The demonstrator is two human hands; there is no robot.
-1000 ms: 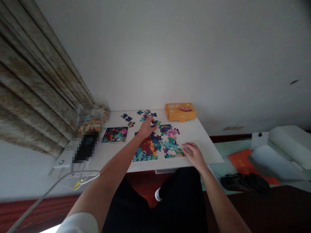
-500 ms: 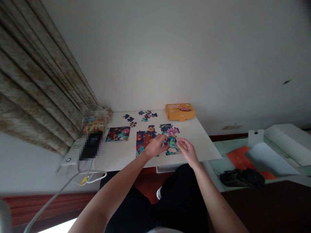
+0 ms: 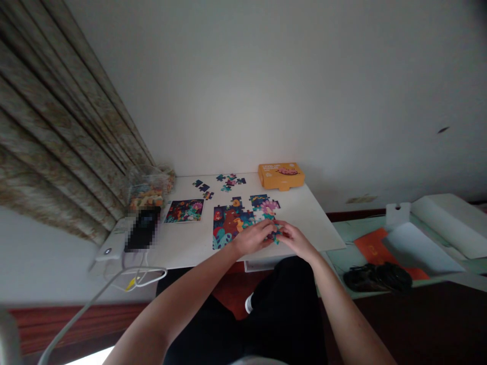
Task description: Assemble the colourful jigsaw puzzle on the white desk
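Observation:
A partly joined jigsaw puzzle [image 3: 230, 223] lies on the white table, with a bear on its left part and a pink, fan-shaped figure on its upper right. My left hand [image 3: 253, 239] is over the lower middle of it, fingers closed together at a green puzzle piece [image 3: 277, 236]. From the right, my right hand [image 3: 296, 239] pinches the same piece between thumb and fingers. My fingers partly cover it, so whether it is one piece or several joined cannot be made out. A white gap shows in the puzzle just above my left hand.
Loose puzzle pieces [image 3: 230, 181] lie near the wall, others [image 3: 204, 187] left of them. A picture card [image 3: 184, 211] lies left of the puzzle. A yellow box [image 3: 281, 176] stands at the back right. A pixelated dark object [image 3: 142, 228] and white cable [image 3: 114, 274] are at left.
Both hands have come closer together and slightly toward me. The rabbit section in the puzzle's lower right is now hidden or moved, and a green piece shows between my fingers.

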